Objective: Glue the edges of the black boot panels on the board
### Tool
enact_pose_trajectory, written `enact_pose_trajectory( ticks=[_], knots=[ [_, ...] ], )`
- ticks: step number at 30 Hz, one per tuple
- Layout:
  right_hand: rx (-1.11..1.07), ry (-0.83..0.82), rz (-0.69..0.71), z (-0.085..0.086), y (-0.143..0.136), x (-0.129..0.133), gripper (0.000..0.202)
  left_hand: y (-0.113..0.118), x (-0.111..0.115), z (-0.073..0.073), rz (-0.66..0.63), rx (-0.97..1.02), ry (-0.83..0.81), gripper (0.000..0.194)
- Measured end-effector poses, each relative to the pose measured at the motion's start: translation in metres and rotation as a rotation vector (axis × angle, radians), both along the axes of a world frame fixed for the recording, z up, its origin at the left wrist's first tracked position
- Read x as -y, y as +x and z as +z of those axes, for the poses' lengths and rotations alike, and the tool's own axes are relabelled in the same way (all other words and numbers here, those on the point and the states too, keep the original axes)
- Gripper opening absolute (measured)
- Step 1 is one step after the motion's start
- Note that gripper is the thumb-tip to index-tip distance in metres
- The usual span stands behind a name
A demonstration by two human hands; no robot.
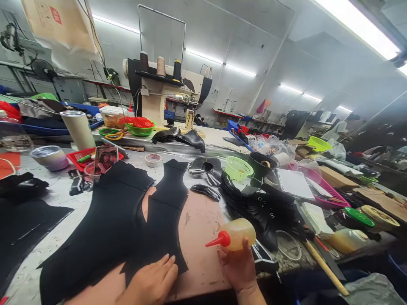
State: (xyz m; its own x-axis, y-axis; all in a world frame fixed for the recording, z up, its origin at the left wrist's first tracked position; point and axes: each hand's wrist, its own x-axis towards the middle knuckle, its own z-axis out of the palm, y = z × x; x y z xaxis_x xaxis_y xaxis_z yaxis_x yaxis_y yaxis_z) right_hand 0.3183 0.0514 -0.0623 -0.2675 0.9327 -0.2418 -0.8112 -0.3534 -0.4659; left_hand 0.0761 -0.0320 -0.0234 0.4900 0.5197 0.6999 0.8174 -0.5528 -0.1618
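Note:
My right hand (237, 269) is wrapped round a squeeze bottle (240, 232) of yellowish liquid. Its red pointed nozzle (219, 240) tips left and slightly down, above a pinkish board (200, 224). With fingers stretched flat, my left hand (154, 279) rests on the lower end of a curved black cut piece (165, 203). A larger black piece (98, 212) lies beside it on the left, partly over the board. Past their upper ends sit a roll of tape (153, 159) and small black leather parts (206, 192).
A sewing machine (159, 99) stands at the back. Stacked black pieces (254, 203) and a green basket (238, 168) occupy the right. A wooden stick (327, 267) lies near the right edge. Cups (49, 157) and a phone (106, 159) stand at left.

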Motion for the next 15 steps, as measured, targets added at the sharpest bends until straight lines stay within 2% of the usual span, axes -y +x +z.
enact_pose_trajectory(
  ticks=[2,5,7,9,11,13,15],
  knots=[
    [0.009,-0.004,-0.013,-0.008,0.001,0.000,0.046,0.003,0.000,0.006,-0.025,0.049,-0.023,0.035],
    [0.001,-0.060,-0.093,-0.017,0.000,0.001,0.047,-0.011,0.001,0.020,0.061,0.034,-0.086,0.036],
    [-0.003,-0.086,-0.130,-0.018,-0.001,0.002,0.047,-0.035,0.001,0.028,0.174,0.014,-0.088,0.034],
    [-0.004,-0.090,-0.095,-0.016,0.001,0.005,0.048,-0.066,0.002,0.033,0.288,-0.021,-0.109,0.030],
    [-0.004,-0.063,-0.020,-0.013,0.004,0.007,0.047,-0.096,0.007,0.034,0.376,-0.074,-0.203,0.022],
    [-0.007,-0.039,0.050,-0.010,0.007,0.009,0.045,-0.118,0.013,0.032,0.410,-0.128,-0.320,0.021],
    [-0.017,-0.051,0.078,-0.009,0.010,0.010,0.045,-0.131,0.019,0.030,0.405,-0.169,-0.368,0.028]
  ],
)
